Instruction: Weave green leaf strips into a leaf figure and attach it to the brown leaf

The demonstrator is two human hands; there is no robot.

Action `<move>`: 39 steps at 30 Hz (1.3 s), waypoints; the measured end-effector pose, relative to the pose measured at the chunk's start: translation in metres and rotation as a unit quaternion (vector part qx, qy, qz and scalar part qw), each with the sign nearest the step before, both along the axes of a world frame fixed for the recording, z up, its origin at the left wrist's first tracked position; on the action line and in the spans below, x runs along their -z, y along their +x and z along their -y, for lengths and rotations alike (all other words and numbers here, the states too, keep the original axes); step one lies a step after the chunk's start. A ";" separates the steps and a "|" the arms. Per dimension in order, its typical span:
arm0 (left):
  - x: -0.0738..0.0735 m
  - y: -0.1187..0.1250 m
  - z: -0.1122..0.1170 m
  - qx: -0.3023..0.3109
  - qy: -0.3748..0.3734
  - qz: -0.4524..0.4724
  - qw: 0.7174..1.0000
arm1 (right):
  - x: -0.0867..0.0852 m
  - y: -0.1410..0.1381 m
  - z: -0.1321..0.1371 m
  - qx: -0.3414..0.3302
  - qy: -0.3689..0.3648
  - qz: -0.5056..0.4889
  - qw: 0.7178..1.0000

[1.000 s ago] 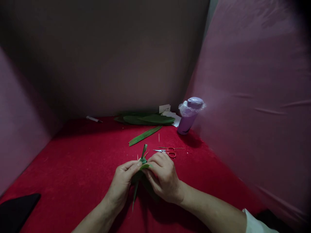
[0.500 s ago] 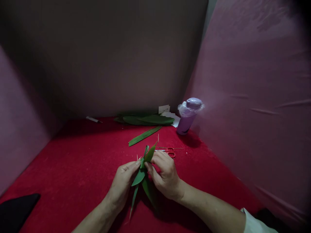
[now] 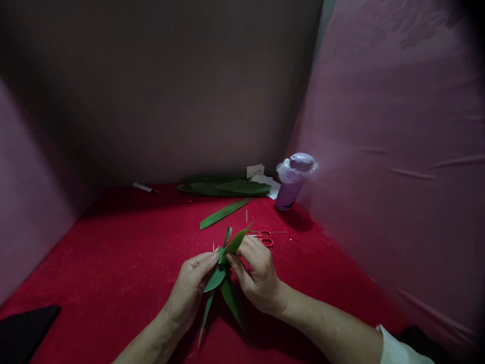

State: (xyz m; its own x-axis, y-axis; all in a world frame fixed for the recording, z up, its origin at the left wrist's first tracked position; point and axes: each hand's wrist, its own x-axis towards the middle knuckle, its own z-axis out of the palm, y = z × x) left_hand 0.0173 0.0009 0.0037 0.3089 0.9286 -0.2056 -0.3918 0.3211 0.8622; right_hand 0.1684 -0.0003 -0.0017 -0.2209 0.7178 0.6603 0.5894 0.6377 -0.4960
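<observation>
Between my hands is a bundle of folded green leaves, with pointed ends sticking out upward and hanging downward. My left hand pinches its middle from the left, thumb on top. From the other side my right hand grips the leaf that points up and right, thumb and fingers closed on it. Just beyond my right hand lie scissors with red handles, their blades partly hidden. A few thin pale sticks show behind the bundle.
A single long leaf lies in front of a leaf pile at the back. White papers and a purple tumbler stand to its right. A syringe-like white tube is far left, a black object near left. Pink walls flank the red cloth.
The upper leaf tip under my right hand has leaned further to the right. The lower leaves have shifted slightly. Both hands keep their hold.
</observation>
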 end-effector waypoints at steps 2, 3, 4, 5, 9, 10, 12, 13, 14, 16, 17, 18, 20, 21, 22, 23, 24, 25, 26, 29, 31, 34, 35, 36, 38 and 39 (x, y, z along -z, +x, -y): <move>0.000 0.000 0.000 -0.002 0.010 -0.012 1.000 | 0.001 0.000 0.000 0.002 -0.003 -0.003 1.000; 0.000 -0.001 0.000 -0.001 0.014 -0.014 1.000 | 0.002 0.000 0.000 0.002 -0.003 -0.003 1.000; 0.000 -0.001 0.000 0.001 0.018 -0.015 1.000 | 0.002 0.000 0.000 0.002 -0.002 -0.002 1.000; 0.000 -0.001 0.000 0.005 0.022 -0.015 1.000 | 0.003 0.000 0.000 0.002 0.000 -0.001 1.000; -0.002 0.000 0.001 0.015 0.028 -0.008 0.999 | 0.004 0.000 -0.001 0.003 0.003 -0.002 1.000; -0.002 0.000 0.001 0.017 0.026 -0.007 0.999 | 0.004 0.000 -0.001 0.004 0.002 -0.005 1.000; -0.003 0.000 0.002 0.025 0.020 -0.011 0.999 | 0.004 0.000 -0.002 0.008 0.001 -0.008 1.000; -0.003 -0.001 0.002 0.029 0.019 -0.016 0.999 | 0.004 0.000 -0.002 0.009 0.001 -0.009 1.000; -0.003 -0.001 0.002 0.031 0.021 -0.022 0.999 | 0.003 0.000 -0.002 0.010 0.001 -0.008 1.000; -0.001 -0.001 0.001 0.031 0.034 -0.032 0.998 | 0.002 -0.001 -0.002 0.013 0.003 -0.006 1.000; 0.001 -0.001 0.000 0.029 0.042 -0.036 0.998 | 0.002 -0.001 -0.001 0.015 0.004 -0.006 1.000; 0.003 0.000 0.000 0.027 0.048 -0.040 0.998 | 0.002 -0.002 -0.001 0.018 0.005 -0.005 1.000; 0.005 0.000 -0.001 0.024 0.053 -0.050 0.997 | 0.002 -0.002 -0.001 0.022 0.008 -0.002 1.000; 0.006 0.000 -0.001 0.020 0.055 -0.056 0.997 | 0.002 -0.002 -0.001 0.022 0.010 0.001 1.000; 0.007 0.001 -0.001 0.015 0.056 -0.061 0.996 | 0.002 -0.002 -0.001 0.022 0.011 0.003 1.000; 0.007 0.002 -0.001 0.008 0.055 -0.065 0.996 | 0.003 -0.002 -0.001 0.021 0.014 0.004 1.000; 0.007 0.002 -0.001 0.001 0.052 -0.068 0.996 | 0.003 -0.002 -0.001 0.020 0.015 0.005 1.000; 0.006 0.003 0.000 -0.005 0.048 -0.069 0.996 | 0.004 -0.002 -0.001 0.020 0.015 0.004 1.000; 0.005 0.003 0.001 -0.009 0.043 -0.071 0.997 | 0.005 -0.002 -0.001 0.022 0.014 0.002 1.000; 0.003 0.005 0.002 -0.011 0.037 -0.073 0.997 | 0.006 -0.002 0.000 0.023 0.008 -0.004 1.000; 0.001 0.005 0.002 -0.015 0.039 -0.072 0.997 | 0.005 -0.002 0.000 0.017 0.004 -0.012 1.000; 0.001 0.005 0.002 -0.024 0.034 -0.066 0.997 | 0.003 -0.001 0.000 0.002 -0.004 -0.037 0.999; 0.001 0.005 0.002 -0.024 0.029 -0.066 0.997 | 0.003 -0.001 -0.001 -0.003 -0.009 -0.052 0.999; 0.001 0.004 0.002 -0.026 0.025 -0.067 0.997 | 0.002 -0.001 -0.001 -0.010 -0.016 -0.068 0.997; 0.002 0.004 0.003 -0.027 0.018 -0.073 0.997 | 0.001 0.000 -0.002 -0.027 -0.034 -0.103 0.994; 0.002 0.004 0.003 -0.027 0.016 -0.077 0.997 | 0.000 0.000 -0.002 -0.035 -0.043 -0.120 0.991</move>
